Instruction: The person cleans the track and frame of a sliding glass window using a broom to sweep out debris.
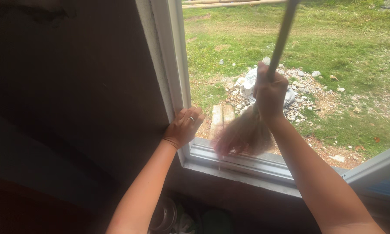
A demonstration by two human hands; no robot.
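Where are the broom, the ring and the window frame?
broom [247, 132], head view, on the blurred bristle head.
ring [191, 118], head view, on the band on a left-hand finger.
window frame [171, 56], head view, on the white upright at the left.

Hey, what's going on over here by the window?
A person stands at an open window. The right hand grips the handle of a soft broom, whose blurred bristles sit on the white window sill track. The left hand rests against the white window frame at its lower corner. Outside are grass and a pile of stones.
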